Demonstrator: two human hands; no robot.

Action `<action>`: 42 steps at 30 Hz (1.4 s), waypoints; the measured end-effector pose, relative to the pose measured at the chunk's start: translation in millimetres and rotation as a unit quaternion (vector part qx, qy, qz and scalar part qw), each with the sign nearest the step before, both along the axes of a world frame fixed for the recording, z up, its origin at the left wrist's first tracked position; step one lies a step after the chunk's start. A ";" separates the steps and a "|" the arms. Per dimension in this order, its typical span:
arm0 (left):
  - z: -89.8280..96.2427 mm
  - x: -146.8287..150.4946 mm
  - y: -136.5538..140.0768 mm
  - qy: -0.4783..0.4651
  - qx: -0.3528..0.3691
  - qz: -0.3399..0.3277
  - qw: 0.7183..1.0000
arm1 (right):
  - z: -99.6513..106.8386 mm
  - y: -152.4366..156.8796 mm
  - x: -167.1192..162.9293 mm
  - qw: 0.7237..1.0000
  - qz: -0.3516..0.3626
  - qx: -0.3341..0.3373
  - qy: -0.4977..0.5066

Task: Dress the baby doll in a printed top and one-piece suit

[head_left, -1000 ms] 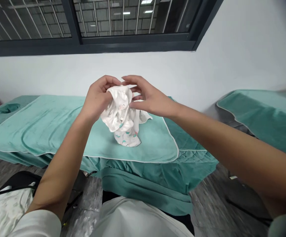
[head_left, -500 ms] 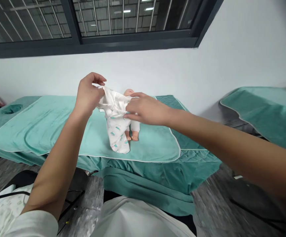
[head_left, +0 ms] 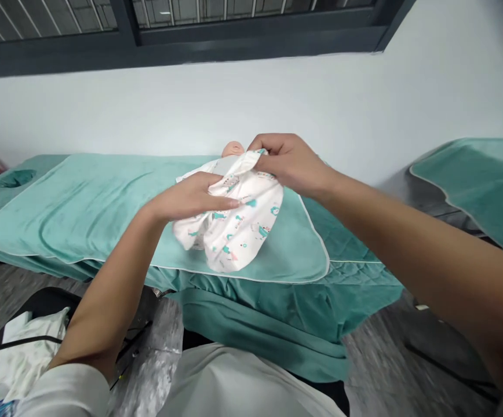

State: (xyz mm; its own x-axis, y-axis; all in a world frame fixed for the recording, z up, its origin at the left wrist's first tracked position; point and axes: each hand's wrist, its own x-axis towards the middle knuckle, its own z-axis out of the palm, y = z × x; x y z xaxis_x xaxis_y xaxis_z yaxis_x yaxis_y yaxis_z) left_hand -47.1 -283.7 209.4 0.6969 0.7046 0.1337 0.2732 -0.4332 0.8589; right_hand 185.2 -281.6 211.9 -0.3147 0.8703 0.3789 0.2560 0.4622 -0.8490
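White baby pants with green and pink prints are held up by both my hands. My right hand pinches the gathered upper edge, its fingertips partly hidden in the folds. My left hand grips the cloth on the other side, thumb lying over it and the fingers partly covered by fabric. Behind the pants lies a baby doll; only its head shows, while its body and legs are hidden by the cloth.
The doll lies on a light green cover spread over a darker green bed against a white wall. A dark-framed window is above. Lower left, white printed clothing rests on a black seat. Another green-covered surface stands at right.
The pants have moved right and turned, spreading wider and now covering the doll's legs. My left hand has come down and right; my right hand has gone up and right.
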 end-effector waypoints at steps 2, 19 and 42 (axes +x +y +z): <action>-9.1 0.2 5.5 -0.025 -0.005 0.029 0.999 | -3.3 4.0 7.8 0.999 0.032 -0.042 -0.007; -75.2 19.6 40.5 -0.200 -0.226 0.015 0.953 | -70.0 31.3 4.5 0.959 0.068 -0.210 0.178; -97.0 38.7 47.7 -0.317 -0.275 0.090 0.903 | -87.6 22.9 2.2 0.936 0.180 -0.295 0.064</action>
State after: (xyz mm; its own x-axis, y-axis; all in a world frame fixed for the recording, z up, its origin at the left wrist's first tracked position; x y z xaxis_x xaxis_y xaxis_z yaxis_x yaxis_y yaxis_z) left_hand -8.4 -235.9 112.4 0.4704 0.8803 0.0614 -0.3260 0.1088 0.9391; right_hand 187.3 -258.7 124.3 -0.6135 0.7856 -0.0804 0.0531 -0.0606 -0.9968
